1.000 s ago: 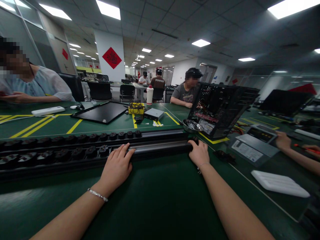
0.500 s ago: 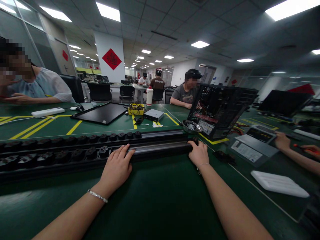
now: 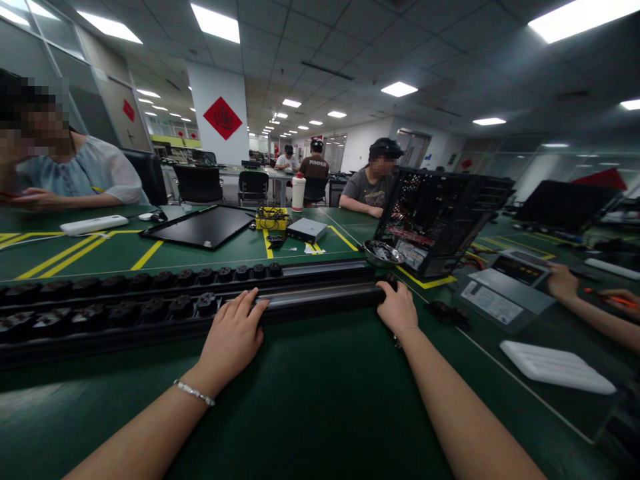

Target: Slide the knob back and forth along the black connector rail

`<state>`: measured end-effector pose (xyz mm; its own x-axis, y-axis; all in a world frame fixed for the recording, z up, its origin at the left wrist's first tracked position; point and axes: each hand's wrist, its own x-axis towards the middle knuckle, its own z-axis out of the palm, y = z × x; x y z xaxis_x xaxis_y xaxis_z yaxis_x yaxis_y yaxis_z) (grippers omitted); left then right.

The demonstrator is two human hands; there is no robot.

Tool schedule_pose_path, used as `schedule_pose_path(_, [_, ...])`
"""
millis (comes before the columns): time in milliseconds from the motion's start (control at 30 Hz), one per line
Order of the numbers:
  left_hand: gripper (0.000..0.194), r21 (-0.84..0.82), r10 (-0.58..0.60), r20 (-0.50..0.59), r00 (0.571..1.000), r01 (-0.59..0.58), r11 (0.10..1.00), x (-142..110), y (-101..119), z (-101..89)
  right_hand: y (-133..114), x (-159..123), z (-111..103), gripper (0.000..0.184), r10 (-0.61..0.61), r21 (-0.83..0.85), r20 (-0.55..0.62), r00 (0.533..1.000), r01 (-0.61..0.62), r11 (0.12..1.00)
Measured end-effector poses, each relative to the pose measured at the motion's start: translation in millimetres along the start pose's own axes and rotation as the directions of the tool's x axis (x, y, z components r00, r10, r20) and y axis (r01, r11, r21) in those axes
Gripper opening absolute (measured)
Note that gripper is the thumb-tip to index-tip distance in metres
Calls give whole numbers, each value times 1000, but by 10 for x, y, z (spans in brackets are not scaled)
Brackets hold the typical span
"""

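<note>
Two long black power tracks [image 3: 320, 295] lie side by side across the green table, with bare metallic channels showing toward their right ends. Round black socket adapters [image 3: 155, 309] sit in rows along their left part. My left hand [image 3: 234, 330] rests on the nearer track, just right of its last adapter, fingers stretched out and thumb apart. At that track's right end, my right hand [image 3: 399, 305] has its fingers curled over the tip. Its fingertips are partly hidden behind the end.
Beyond the tracks are a black panel [image 3: 203, 227], a yellow box of cables [image 3: 271, 219], a grey drive [image 3: 307, 230] and a metal bowl [image 3: 383, 253]. An open computer case [image 3: 435, 217] stands right, near a power supply [image 3: 505, 290] touched by another person's hand [image 3: 563, 283].
My hands and the tracks stay in place. The person at left has raised a hand toward the head and leaned slightly; the view has shifted a little.
</note>
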<state>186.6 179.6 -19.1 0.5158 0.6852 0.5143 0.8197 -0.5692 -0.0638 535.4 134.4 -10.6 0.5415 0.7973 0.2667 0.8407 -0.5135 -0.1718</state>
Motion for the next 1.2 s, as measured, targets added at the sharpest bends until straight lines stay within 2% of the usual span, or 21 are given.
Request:
schedule_pose_path(200, [45, 17, -7, 14, 1000, 7, 1000, 1, -3, 7, 10, 1, -11, 45, -9, 13, -25, 1000, 9, 1000])
schedule_pose_path(500, [44, 0, -4, 9, 1000, 4, 1000, 5, 4, -17, 4, 5, -42, 48, 7, 26, 24, 1000, -7, 1000])
schedule_pose_path(933, [43, 21, -2, 16, 1000, 1, 1000, -2, -12, 15, 18, 13, -12, 48, 2, -4, 23, 1000, -2, 1000])
schedule_pose_path(1200, [43, -3, -4, 10, 1000, 4, 1000, 11, -4, -11, 43, 27, 34, 48, 15, 49, -26, 1000, -13, 999])
